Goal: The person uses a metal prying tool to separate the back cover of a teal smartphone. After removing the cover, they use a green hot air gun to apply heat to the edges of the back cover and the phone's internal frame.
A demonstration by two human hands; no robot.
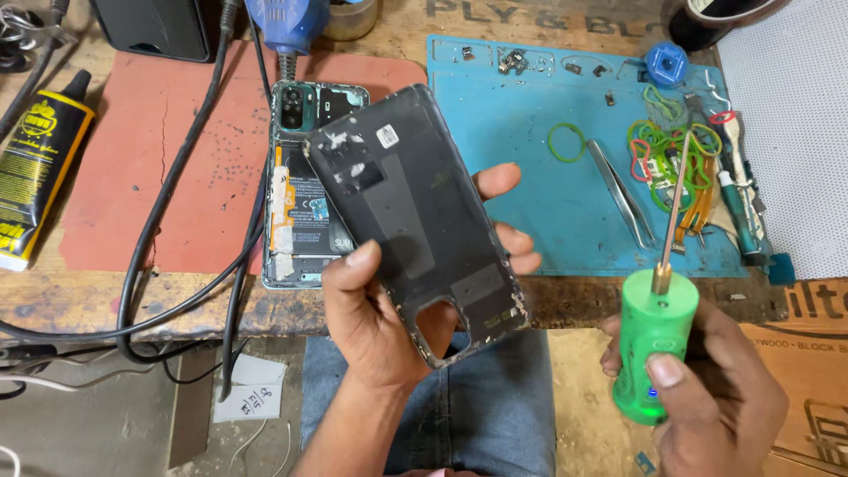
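Observation:
My left hand (375, 327) holds a dark phone back cover (415, 212) with its inner side up, tilted over the bench edge; white glue residue dots its top and edges. My right hand (715, 397) grips a green cylindrical tool (649, 349) with a thin wooden stick (677, 199) rising from its brass tip. An opened phone (296, 190) lies on the bench behind the cover, partly hidden by it.
A blue work mat (530, 97) carries tweezers (618, 190), rubber bands (662, 146), small screws and a blue cap (666, 62). A red mat (150, 159) lies left with black cables (177, 185) across it. A yellow glue tube (35, 168) sits far left.

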